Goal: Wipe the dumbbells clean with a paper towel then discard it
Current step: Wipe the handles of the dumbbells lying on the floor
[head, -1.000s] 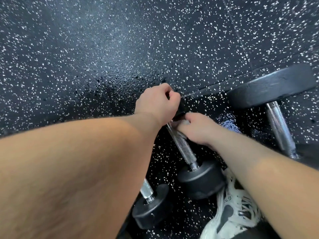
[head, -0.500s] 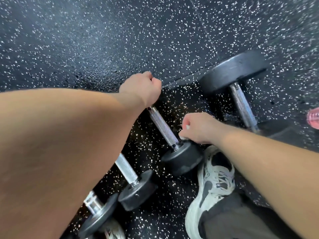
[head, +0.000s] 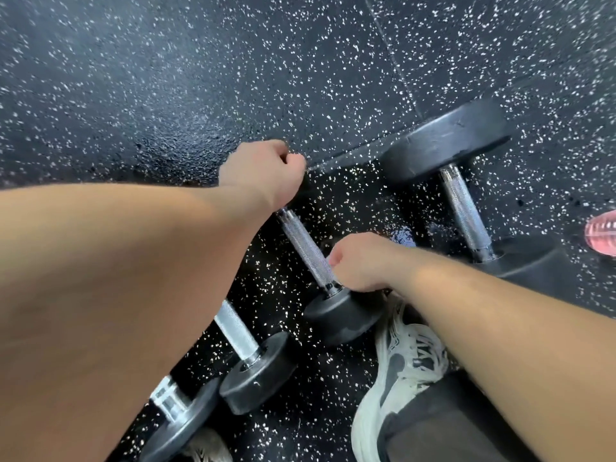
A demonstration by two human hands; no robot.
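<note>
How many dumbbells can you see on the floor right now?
4. Large dumbbell upper right; middle dumbbell between left hand and right hand; third dumbbell below it; fourth dumbbell at the bottom edge. The left forearm may hide more.

Floor (head: pixel 300 78): black rubber surface with dense white speckles. It fills the whole background.

Seam (head: pixel 391 51): a thin straight line in the floor, running from the top edge down and to the right. A second seam (head: pixel 336 160) runs across it lower down.

Wet patch (head: pixel 405 236): a small glossy spot on the floor, right of centre.

Shoe (head: pixel 400 365): white and grey laced sneaker, lower right of centre, sole on the floor. A dark trouser leg (head: pixel 443 425) covers its ankle end.

Pink object (head: pixel 603 233): lies on the floor, cut off by the right edge. Its identity is not discernible.
</note>
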